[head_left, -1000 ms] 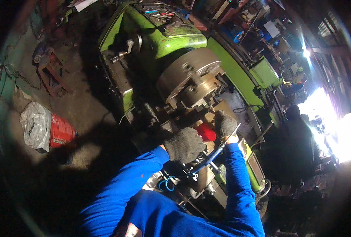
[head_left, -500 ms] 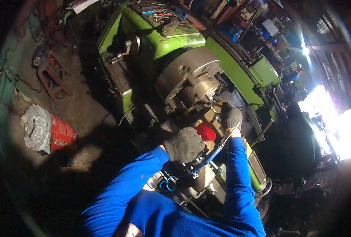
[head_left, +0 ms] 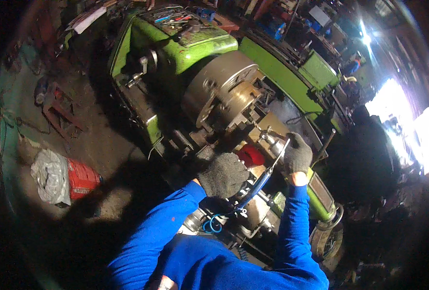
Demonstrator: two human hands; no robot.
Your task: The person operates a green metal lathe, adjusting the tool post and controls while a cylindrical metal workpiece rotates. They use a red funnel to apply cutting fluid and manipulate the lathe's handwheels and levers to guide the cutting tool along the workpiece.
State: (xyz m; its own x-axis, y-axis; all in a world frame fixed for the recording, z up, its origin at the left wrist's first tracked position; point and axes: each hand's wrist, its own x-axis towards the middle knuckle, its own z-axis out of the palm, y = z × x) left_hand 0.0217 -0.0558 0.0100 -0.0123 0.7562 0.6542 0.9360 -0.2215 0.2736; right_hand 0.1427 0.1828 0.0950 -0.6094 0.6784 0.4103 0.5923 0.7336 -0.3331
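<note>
My left hand [head_left: 222,176], in a dark grey knit glove, is closed with curled fingers beside a red object [head_left: 250,155] on the lathe carriage; whatever is inside its grip is hidden. My right hand [head_left: 297,153], gloved alike, is curled at the right of a silver cylindrical holder [head_left: 275,145], from which a thin tool bit [head_left: 262,130] points at the chuck [head_left: 224,94]. Its fingertips are partly hidden, so what they hold cannot be made out. Between the hands slants a blue air blow gun [head_left: 257,186]; its silver nozzle reaches up close to my right fingers.
The green lathe headstock [head_left: 200,53] carries small tools [head_left: 176,18] on top. A lever handle [head_left: 144,67] projects from its left. A blue coiled hose [head_left: 213,224] hangs near my waist. A red-and-white sack [head_left: 74,179] stands on the floor at left. At right sits a handwheel [head_left: 333,217].
My right hand has moved back from the chuck, exposing the silver holder and bit. The chuck has turned a little. My left hand stays beside the red object; the view has shifted slightly.
</note>
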